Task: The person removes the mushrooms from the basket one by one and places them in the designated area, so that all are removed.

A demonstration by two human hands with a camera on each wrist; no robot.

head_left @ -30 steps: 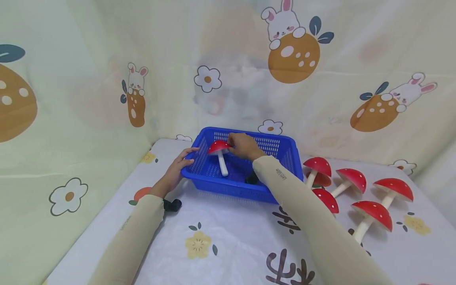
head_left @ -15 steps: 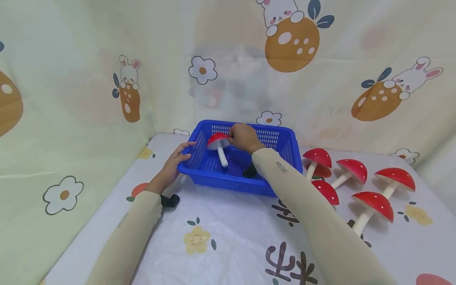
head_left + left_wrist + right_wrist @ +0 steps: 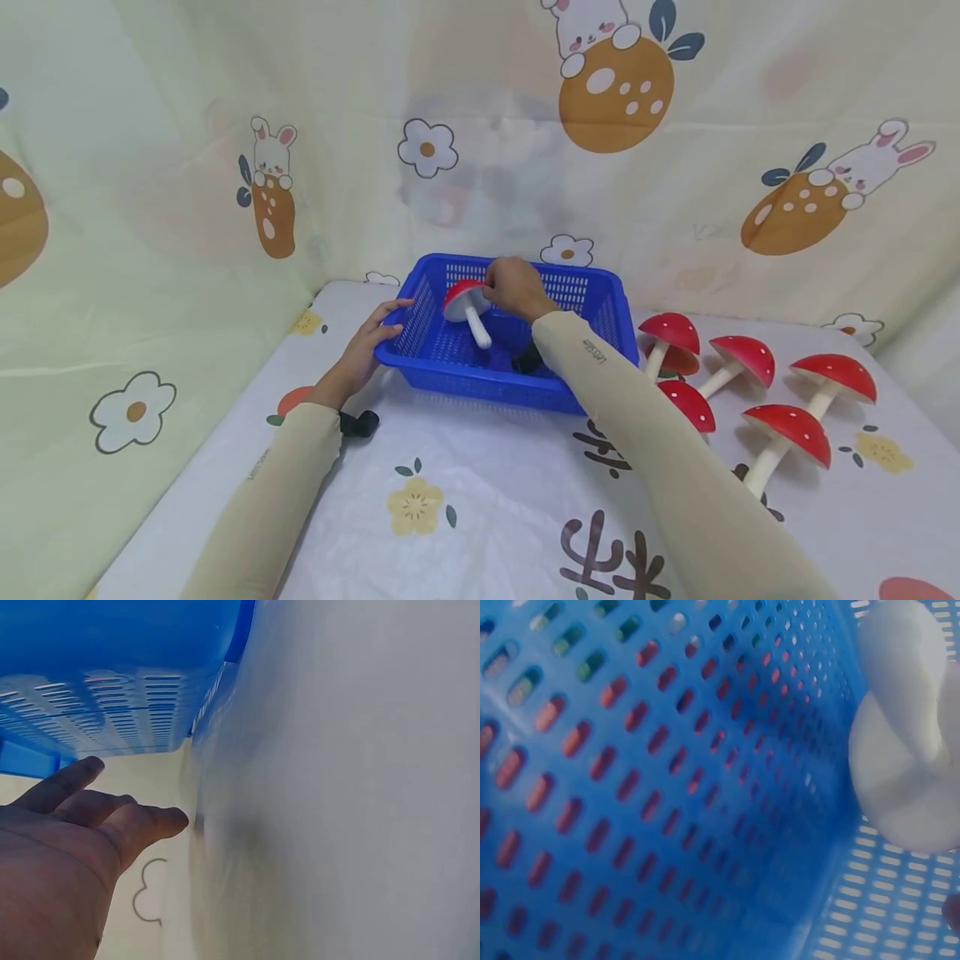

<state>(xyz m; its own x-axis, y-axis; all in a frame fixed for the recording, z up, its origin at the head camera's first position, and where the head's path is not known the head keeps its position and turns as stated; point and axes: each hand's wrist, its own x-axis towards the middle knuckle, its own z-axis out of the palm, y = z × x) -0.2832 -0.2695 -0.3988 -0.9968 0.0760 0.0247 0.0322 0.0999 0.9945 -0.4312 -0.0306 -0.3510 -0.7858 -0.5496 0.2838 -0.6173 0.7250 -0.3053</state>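
My right hand [image 3: 517, 287] is inside the blue perforated basket [image 3: 480, 385], pinching the edge of a toy mushroom's red cap. That mushroom [image 3: 478, 327] tilts with its white stem pointing down toward the front. In the right wrist view, the pale underside of the mushroom [image 3: 900, 802] shows at the right edge, beside the basket wall [image 3: 705, 825]. At the basket's left end, my left hand [image 3: 363, 354] touches the rim with extended fingers. The left wrist view has its lower fingers [image 3: 146, 825] loosely stretched below the basket's slotted wall [image 3: 127, 705].
Several red-capped mushrooms [image 3: 787, 429] lie on the patterned tablecloth [image 3: 487, 500] right of the basket. Dark wrist gear [image 3: 362, 423] shows at my left wrist, and more [image 3: 527, 358] under my right wrist. A printed curtain [image 3: 337, 167] hangs behind.
The held mushroom has shifted slightly right, its stem swinging rightward. The head view has tilted a little, moving the scene up. My left hand stays at the basket's rim.
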